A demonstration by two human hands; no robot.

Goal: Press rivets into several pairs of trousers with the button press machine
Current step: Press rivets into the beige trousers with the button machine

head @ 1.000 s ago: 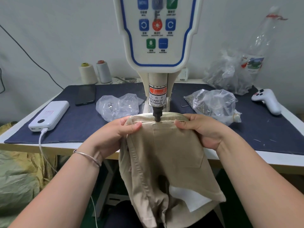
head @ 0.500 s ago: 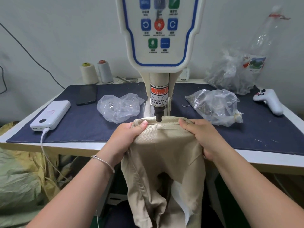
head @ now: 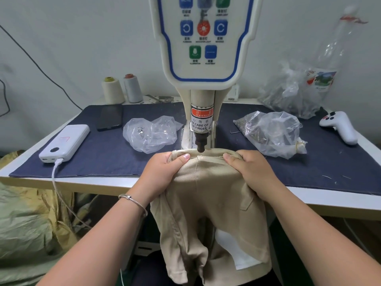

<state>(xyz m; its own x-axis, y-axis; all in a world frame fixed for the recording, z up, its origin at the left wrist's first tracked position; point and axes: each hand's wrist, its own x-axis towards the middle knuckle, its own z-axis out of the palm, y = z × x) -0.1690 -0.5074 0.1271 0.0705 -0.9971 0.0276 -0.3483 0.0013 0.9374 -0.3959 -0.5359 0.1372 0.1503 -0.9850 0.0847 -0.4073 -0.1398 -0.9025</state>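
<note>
While the beige trousers (head: 208, 195) hang over the front edge of the table (head: 309, 200), their waistband is stretched flat under the black punch tip (head: 200, 148) of the button press machine (head: 203, 58), which stands just above the fabric midway between the two hands. To one side, the left hand (head: 165, 172) grips the waistband, thumb on top and fingers curled round a bunched fold of cloth; a thin silver bangle (head: 134, 200) circles its wrist. Opposite it, the right hand (head: 249, 172) clamps the band the same way, thumb pointing inward toward the punch. Just beyond the left hand lies a crumpled clear bag (head: 150, 134), and farther out on that side a white power bank (head: 66, 142) with its cable plugged in and a dark phone (head: 109, 117). Beyond the right hand sits a fuller plastic bag (head: 272, 134), with a white handheld controller (head: 340, 126) well apart at the far edge.
</note>
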